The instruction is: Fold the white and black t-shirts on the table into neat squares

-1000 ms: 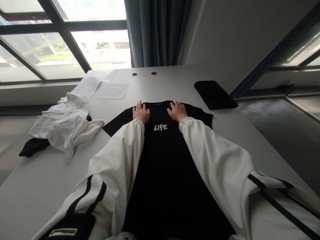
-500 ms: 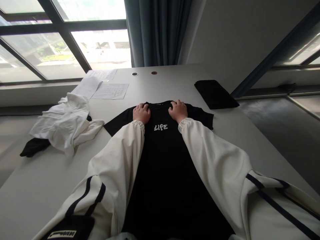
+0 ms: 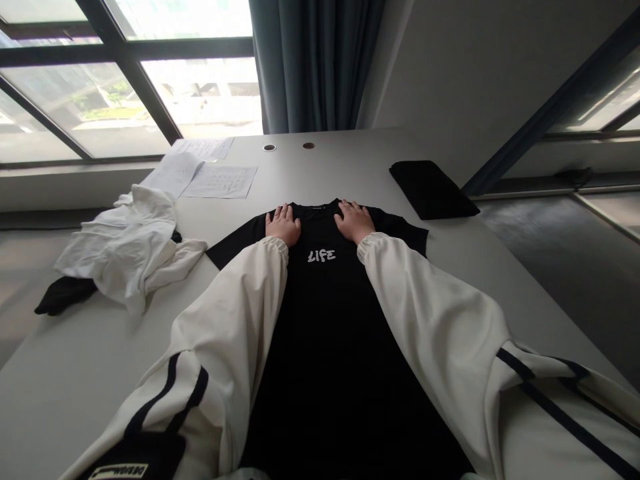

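Observation:
A black T-shirt [image 3: 330,333] with white lettering on its chest lies spread on the white table, its collar toward the far side. My left hand [image 3: 283,225] rests flat on the shoulder area left of the collar, fingers stretched out. On the other side of the collar, my right hand [image 3: 355,221] lies on the cloth with its fingers extended. Neither hand grips the fabric. Both forearms, in cream sleeves with dark stripes, cover parts of the shirt's sides.
White clothing [image 3: 127,247] lies crumpled at the left, over a black piece [image 3: 65,295]. Paper sheets [image 3: 220,181] are behind it. A folded black cloth [image 3: 433,189] sits at the back right of the table [image 3: 505,300]. Window and curtain stand beyond.
The fingers of both my hands, curled on the cloth before, are now straightened and flat. The shirt's collar edge looks a little smoother.

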Demonstrator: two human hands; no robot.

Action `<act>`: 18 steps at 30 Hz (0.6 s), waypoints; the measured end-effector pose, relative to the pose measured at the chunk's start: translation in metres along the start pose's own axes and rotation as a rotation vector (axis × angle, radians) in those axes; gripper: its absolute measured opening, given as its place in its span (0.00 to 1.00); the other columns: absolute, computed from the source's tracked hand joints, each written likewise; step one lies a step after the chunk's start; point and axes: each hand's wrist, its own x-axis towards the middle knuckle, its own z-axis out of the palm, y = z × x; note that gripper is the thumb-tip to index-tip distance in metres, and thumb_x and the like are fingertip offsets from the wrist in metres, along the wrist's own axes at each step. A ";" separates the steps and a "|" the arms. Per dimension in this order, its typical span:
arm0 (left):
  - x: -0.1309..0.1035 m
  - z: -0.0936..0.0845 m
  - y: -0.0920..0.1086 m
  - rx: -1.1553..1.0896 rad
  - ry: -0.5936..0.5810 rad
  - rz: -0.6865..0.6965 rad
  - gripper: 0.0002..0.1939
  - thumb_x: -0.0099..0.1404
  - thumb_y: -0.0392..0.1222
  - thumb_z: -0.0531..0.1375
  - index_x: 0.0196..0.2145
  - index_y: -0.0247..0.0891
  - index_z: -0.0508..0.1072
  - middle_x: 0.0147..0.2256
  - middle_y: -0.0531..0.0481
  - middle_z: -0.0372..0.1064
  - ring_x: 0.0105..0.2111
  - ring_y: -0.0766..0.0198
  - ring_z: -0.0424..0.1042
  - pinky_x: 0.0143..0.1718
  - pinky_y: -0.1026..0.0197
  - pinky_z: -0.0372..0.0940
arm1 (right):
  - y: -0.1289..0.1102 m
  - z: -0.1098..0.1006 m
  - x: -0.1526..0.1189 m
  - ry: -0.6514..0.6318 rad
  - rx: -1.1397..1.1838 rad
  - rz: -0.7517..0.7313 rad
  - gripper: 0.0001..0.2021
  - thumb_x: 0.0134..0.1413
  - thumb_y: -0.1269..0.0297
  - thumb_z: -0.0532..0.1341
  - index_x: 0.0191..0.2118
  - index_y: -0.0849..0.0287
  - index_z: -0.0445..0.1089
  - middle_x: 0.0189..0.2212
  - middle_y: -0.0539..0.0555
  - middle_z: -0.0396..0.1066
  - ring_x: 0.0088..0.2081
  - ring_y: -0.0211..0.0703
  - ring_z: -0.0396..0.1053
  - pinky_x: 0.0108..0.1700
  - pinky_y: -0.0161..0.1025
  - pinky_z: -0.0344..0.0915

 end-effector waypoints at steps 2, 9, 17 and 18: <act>0.003 0.000 0.001 0.012 -0.021 -0.009 0.37 0.76 0.53 0.41 0.78 0.42 0.49 0.78 0.50 0.39 0.78 0.54 0.38 0.77 0.40 0.35 | 0.000 0.000 0.002 -0.042 -0.017 0.036 0.36 0.74 0.46 0.42 0.79 0.59 0.48 0.79 0.56 0.42 0.78 0.58 0.41 0.77 0.61 0.39; -0.001 -0.001 0.007 0.030 0.000 -0.113 0.37 0.76 0.56 0.40 0.78 0.45 0.48 0.79 0.50 0.37 0.78 0.48 0.36 0.74 0.28 0.35 | 0.003 0.001 0.004 -0.067 -0.023 0.112 0.39 0.72 0.40 0.39 0.80 0.57 0.44 0.80 0.56 0.37 0.79 0.63 0.36 0.76 0.67 0.36; -0.001 -0.001 -0.004 0.033 0.014 -0.147 0.38 0.75 0.59 0.40 0.78 0.46 0.49 0.79 0.51 0.35 0.78 0.48 0.35 0.74 0.27 0.33 | 0.025 -0.002 0.000 -0.045 -0.026 0.175 0.39 0.72 0.40 0.39 0.80 0.56 0.44 0.80 0.57 0.37 0.78 0.65 0.36 0.75 0.71 0.34; -0.001 -0.001 -0.006 0.034 0.018 -0.147 0.38 0.76 0.58 0.40 0.78 0.45 0.49 0.79 0.50 0.35 0.78 0.48 0.35 0.74 0.27 0.33 | 0.027 -0.003 -0.001 -0.045 -0.026 0.179 0.39 0.72 0.41 0.39 0.80 0.56 0.44 0.80 0.58 0.37 0.78 0.65 0.36 0.75 0.71 0.34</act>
